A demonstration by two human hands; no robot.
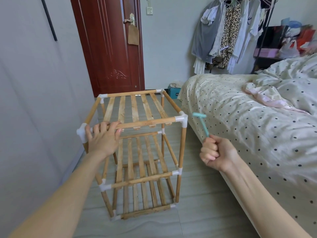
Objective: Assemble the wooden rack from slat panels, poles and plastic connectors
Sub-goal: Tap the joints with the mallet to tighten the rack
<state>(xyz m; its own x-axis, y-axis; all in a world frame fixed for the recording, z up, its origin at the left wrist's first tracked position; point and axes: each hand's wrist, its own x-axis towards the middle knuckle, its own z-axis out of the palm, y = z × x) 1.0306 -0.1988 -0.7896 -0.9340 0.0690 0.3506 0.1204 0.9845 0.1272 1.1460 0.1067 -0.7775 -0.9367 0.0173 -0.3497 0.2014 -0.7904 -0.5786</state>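
Observation:
A three-tier wooden rack [137, 150] of slat panels, poles and white plastic connectors stands upright on the floor. My left hand [103, 134] grips the top front pole beside the front left corner connector [81, 133]. My right hand [215, 152] is to the right of the rack, fingers curled round the handle of a small teal plastic hammer [202, 122]. The hammer's head is raised near the top front right connector [181, 118], a small gap apart from it.
A bed [257, 121] with a dotted cover runs close along the rack's right side. A pale wall [34, 100] is on the left, a dark red door [111, 45] behind. Clothes hang on a rail [226, 31] at the back right. Tiled floor [197, 212] lies in front.

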